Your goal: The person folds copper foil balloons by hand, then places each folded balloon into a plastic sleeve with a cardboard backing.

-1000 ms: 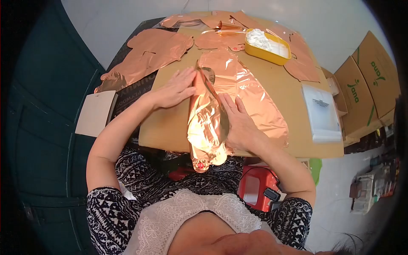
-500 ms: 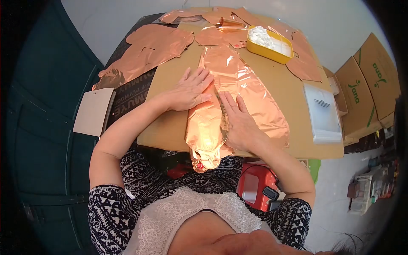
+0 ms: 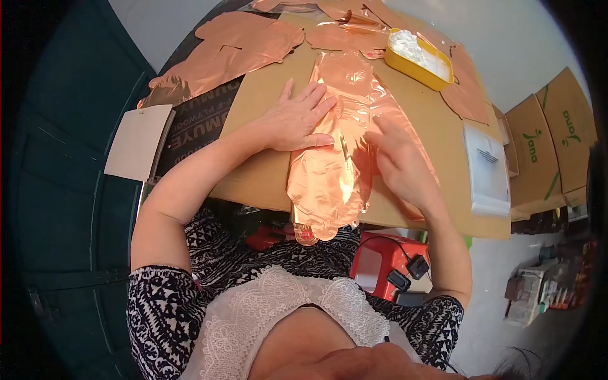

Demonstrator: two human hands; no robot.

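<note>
We see a rose-gold foil balloon (image 3: 342, 139) lying flat and deflated on the cardboard-covered tabletop (image 3: 266, 101), its near end hanging just over the edge closest to the person. The left hand (image 3: 297, 120) lies palm down on the balloon's left side, fingers spread and flat — gripping nothing, only pressing the foil. The right hand (image 3: 402, 161) rests on the balloon's right side, fingers stretched and slightly apart, likewise pressing and holding nothing.

Beyond the balloon's far end sit more foil pieces (image 3: 240, 47) of the same colour, spread flat, some reaching off the cardboard onto a dark sheet (image 3: 199, 123) to the balloon's left. A yellow tray (image 3: 419, 60) with white contents stands near the balloon's far right. To the balloon's right, by the tabletop's edge, lies a clear plastic packet (image 3: 486, 168) — well apart from the hands. A pale card (image 3: 138, 142) lies left of the dark sheet. Further right of the packet, brown boxes (image 3: 557, 139) stand on the floor. Below the balloon's near end, under the tabletop, a red device (image 3: 386, 266) with black plugs shows.
</note>
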